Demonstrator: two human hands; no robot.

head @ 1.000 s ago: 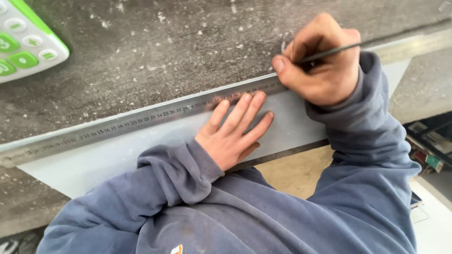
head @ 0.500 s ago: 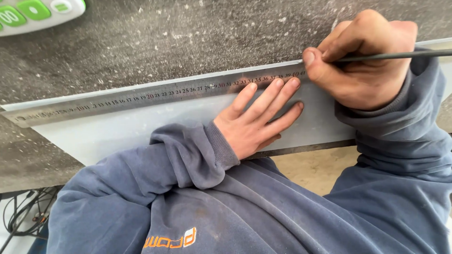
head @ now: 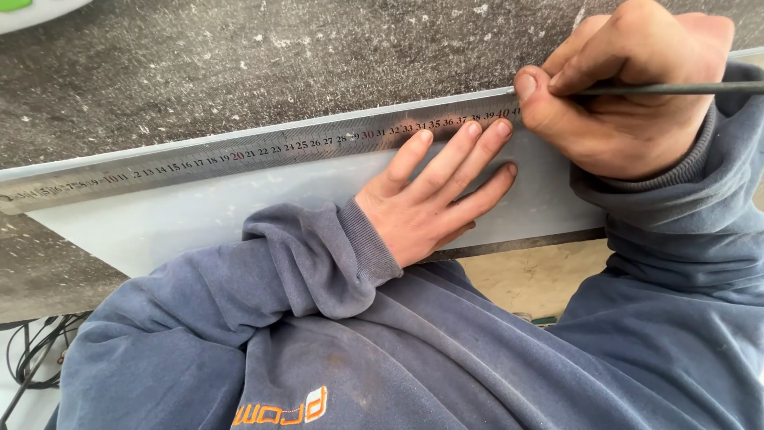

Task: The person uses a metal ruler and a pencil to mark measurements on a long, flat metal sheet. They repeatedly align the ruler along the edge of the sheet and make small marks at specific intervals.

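We've got our left hand (head: 426,199) flat on the stiff, slippery ruler (head: 239,155), right-hand fingers (head: 535,99) pinching the thin scriber (head: 668,89).

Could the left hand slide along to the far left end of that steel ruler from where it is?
Probably yes: the left hand already rests fingers on the ruler, and nothing lies along the pale sheet between.

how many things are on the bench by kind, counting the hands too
hands: 2, the left hand flat on the ruler and panel, the right hand with its grip on the scriber
steel ruler: 1
thin metal scriber: 1
pale panel: 1
white and green device at the top left corner: 1
total: 6
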